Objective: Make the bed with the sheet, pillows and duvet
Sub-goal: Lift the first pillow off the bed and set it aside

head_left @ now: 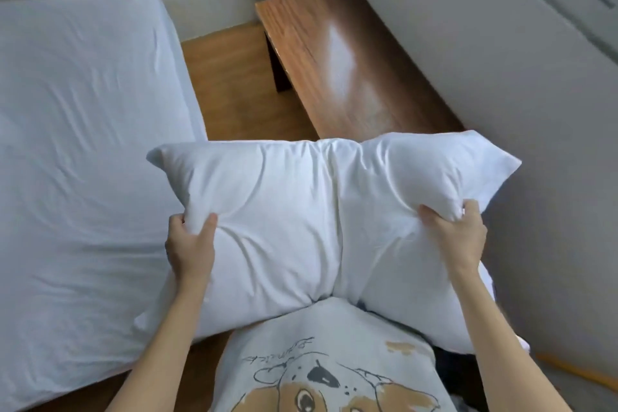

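Pillow lifted in both hands beside the sheeted bed.

At left, bed (77, 117) already covered by a fitted sheet (50, 43), smooth enough to take pillows. Left hand (189, 246) pinching the pillow (301, 221) at its left edge, fingers (209, 222) curled into the fabric; right hand (459, 237) gripping the right edge likewise, likely to keep the soft bulk level and clear of the floor (230, 87). Beyond, bare wooden counter (341, 60) along the wall. No duvet in view.
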The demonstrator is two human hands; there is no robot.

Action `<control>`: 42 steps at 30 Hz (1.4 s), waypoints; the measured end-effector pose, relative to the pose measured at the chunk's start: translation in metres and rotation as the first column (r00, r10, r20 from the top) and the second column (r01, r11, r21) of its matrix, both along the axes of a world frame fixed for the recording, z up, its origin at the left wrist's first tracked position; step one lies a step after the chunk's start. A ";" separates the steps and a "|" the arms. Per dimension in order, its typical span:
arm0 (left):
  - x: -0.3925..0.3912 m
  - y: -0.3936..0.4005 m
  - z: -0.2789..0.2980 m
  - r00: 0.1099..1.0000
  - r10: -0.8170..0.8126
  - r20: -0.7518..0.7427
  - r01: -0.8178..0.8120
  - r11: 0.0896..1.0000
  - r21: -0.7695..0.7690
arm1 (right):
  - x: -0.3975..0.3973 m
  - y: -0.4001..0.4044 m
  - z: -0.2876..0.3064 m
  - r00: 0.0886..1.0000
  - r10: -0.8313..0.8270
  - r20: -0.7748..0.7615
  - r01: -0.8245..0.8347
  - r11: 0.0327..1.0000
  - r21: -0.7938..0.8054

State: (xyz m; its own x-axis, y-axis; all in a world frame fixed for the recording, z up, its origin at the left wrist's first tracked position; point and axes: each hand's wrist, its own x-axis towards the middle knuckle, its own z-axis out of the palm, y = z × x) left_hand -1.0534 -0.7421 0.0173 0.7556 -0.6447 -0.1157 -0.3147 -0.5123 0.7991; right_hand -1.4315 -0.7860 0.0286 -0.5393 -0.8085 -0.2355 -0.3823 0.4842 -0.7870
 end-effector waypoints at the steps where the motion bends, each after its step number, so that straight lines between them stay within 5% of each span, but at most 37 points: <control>1: 0.005 -0.011 0.000 0.999 0.039 0.005 -0.039 0.999 0.001 | 0.005 -0.022 0.000 0.999 0.036 0.001 -0.036 0.999 0.007; 10: 0.073 -0.155 -0.041 0.987 0.162 -0.026 -0.159 0.983 0.092 | 0.086 -0.202 -0.047 0.989 0.141 -0.042 -0.134 0.980 0.148; 25: 0.243 -0.612 0.015 0.988 -0.154 0.029 0.156 0.983 -0.095 | 0.242 -0.521 -0.015 0.969 -0.238 0.057 0.239 0.971 -0.002; 36: 0.220 -0.867 -0.010 0.944 -0.325 0.053 0.327 0.944 -0.036 | 0.235 -0.737 -0.059 0.933 -0.352 0.079 0.350 0.936 0.032; 42: 0.174 -1.010 -0.017 0.883 -0.467 -0.036 0.468 0.883 0.026 | 0.189 -0.851 -0.060 0.902 -0.425 -0.076 0.430 0.898 0.094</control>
State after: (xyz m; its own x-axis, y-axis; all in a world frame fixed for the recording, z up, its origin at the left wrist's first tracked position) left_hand -0.8798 -1.7516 0.0006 0.3634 -0.9179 -0.1593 -0.5023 -0.3371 0.7963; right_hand -1.2427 -1.6366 -0.0318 -0.8411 -0.4691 -0.2693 -0.1584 0.6897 -0.7066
